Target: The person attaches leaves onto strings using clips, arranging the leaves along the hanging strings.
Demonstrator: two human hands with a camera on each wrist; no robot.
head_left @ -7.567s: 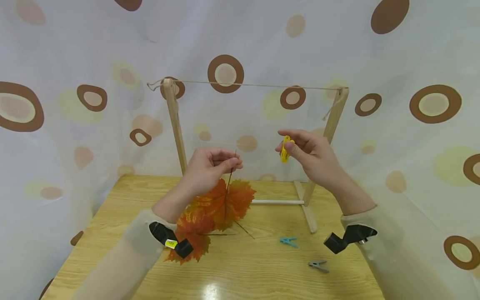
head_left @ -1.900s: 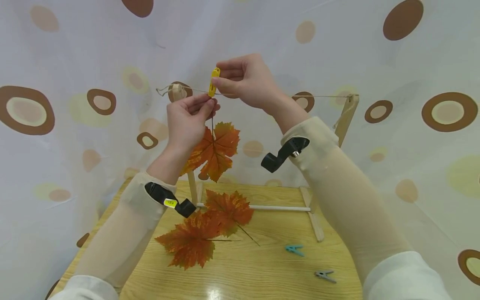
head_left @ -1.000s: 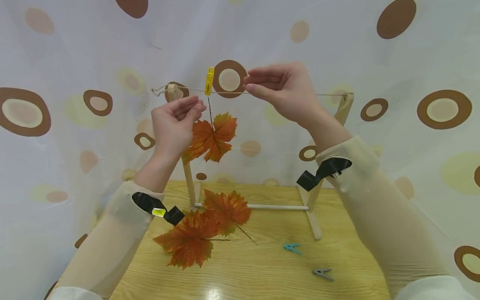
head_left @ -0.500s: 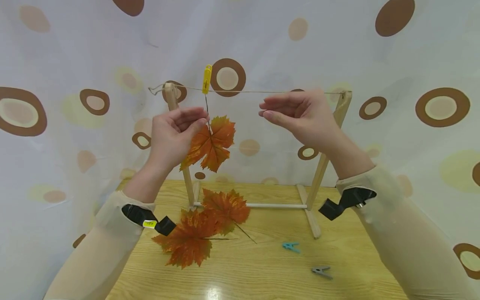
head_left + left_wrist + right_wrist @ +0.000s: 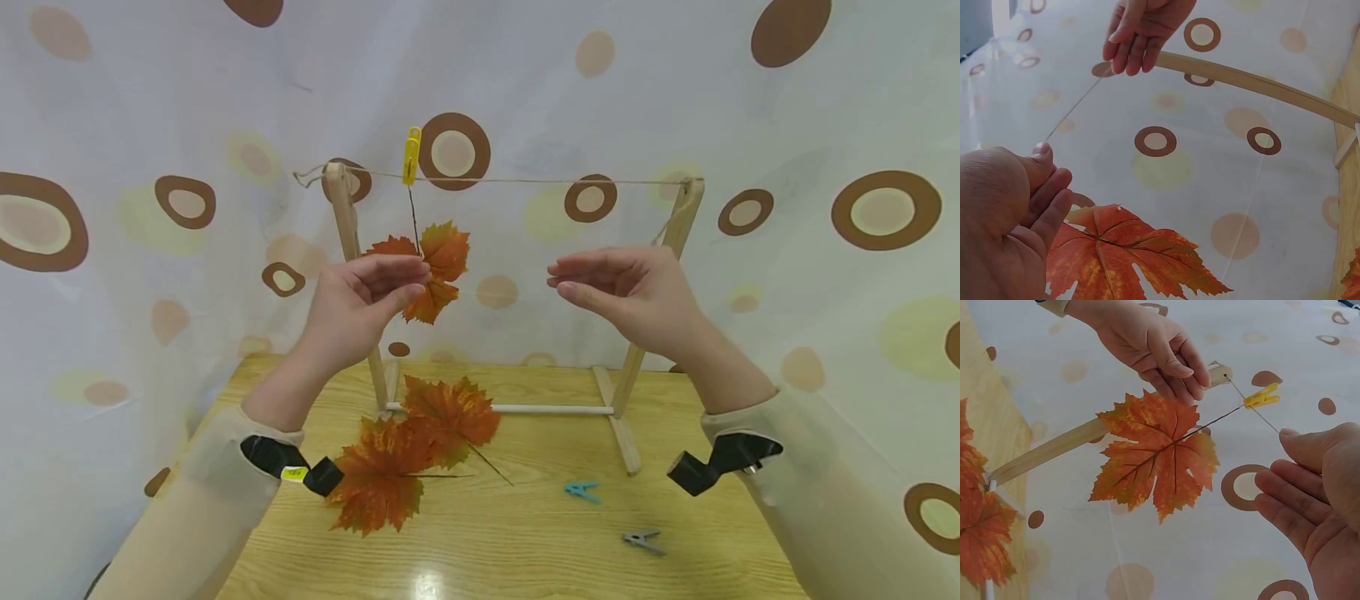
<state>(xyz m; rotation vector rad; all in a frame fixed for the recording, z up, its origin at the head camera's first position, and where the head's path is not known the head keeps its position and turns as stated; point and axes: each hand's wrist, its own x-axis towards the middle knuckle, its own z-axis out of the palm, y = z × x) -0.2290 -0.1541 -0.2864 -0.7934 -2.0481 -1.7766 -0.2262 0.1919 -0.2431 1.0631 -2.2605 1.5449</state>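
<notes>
A yellow clothespin [image 5: 411,156] clips the dark stem of an orange maple leaf [image 5: 446,250] to the string [image 5: 510,180], near its left end. The leaf hangs below the line, seen whole in the right wrist view [image 5: 1154,456]. My left hand [image 5: 360,304] is in front of the leaf in the head view, covering part of it, fingers loosely bent with nothing in them. Well to the right, my right hand [image 5: 633,296] hovers below the string, thumb and fingers apart and holding nothing.
The string runs between two wooden posts [image 5: 678,221] joined by a white rod [image 5: 555,409]. Two more maple leaves [image 5: 382,479] overlap on the wooden table [image 5: 480,550]. A blue clothespin [image 5: 582,492] and a grey clothespin [image 5: 642,541] lie at front right. A patterned curtain [image 5: 525,67] stands behind.
Earlier my right hand carried the yellow clothespin and my left the leaf's stem. Clothespin and leaf now hang from the string. Both hands have let go and come down, the right one moving away rightward.
</notes>
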